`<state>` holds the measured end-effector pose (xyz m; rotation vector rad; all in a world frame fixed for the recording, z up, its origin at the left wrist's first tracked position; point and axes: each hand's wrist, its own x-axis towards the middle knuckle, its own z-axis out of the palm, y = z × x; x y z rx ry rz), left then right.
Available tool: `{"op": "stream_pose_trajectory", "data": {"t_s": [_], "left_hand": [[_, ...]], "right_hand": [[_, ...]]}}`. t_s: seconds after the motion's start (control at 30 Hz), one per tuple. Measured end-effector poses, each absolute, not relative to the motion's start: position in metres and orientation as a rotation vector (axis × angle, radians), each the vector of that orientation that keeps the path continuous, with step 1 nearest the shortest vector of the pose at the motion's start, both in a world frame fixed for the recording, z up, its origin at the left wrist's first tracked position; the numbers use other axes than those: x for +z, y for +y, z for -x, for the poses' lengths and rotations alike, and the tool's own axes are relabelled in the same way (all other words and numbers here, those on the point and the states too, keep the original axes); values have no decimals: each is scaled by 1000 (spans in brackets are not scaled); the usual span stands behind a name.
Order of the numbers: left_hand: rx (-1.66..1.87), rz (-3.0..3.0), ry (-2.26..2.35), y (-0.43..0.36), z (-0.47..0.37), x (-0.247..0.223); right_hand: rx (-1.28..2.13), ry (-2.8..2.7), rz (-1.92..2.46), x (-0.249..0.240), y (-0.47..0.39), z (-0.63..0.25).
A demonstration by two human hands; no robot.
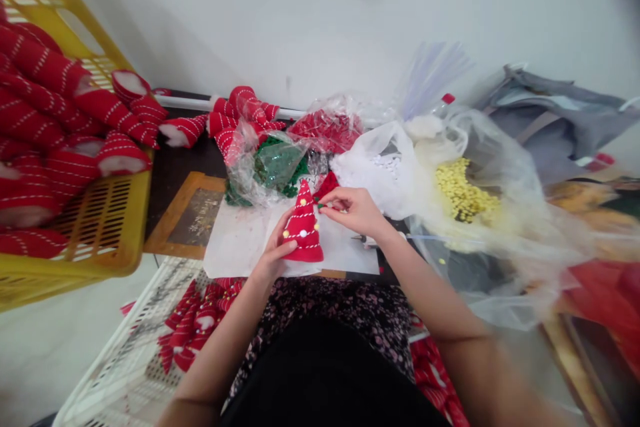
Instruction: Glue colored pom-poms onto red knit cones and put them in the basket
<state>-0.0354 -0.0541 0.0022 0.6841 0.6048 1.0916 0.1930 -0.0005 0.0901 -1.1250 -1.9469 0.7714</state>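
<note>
My left hand (277,249) is closed around the left side of a red felt cone (304,247), which stands point up. White twisted cord winds round the cone, and small yellow and white pompoms dot its surface. At the cone's upper right, my right hand (356,208) pinches a tiny dark green pompom (320,205) between thumb and fingertips. Beneath both hands lie white paper sheets (235,240). Just behind them are a clear bag of green pompoms (280,163) and a small red heap (327,185). A glue gun tip (359,238) shows below my right wrist.
A yellow crate (135,227) of red striped cones stands left, a white basket (110,353) with decorated cones below it. Bags of red pieces (330,130), white pompoms (387,167) and yellow pompoms (463,193) line the back and right. A grey bag (555,110) lies far right.
</note>
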Motion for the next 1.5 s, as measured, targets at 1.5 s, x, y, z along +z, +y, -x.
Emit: {"op": "stream_pose_trajectory", "data": {"t_s": [1.5], "left_hand": [[1113,-848,625,-57,35,-1]], "right_hand": [[441,-1892,1070,89,-38,-181]]}}
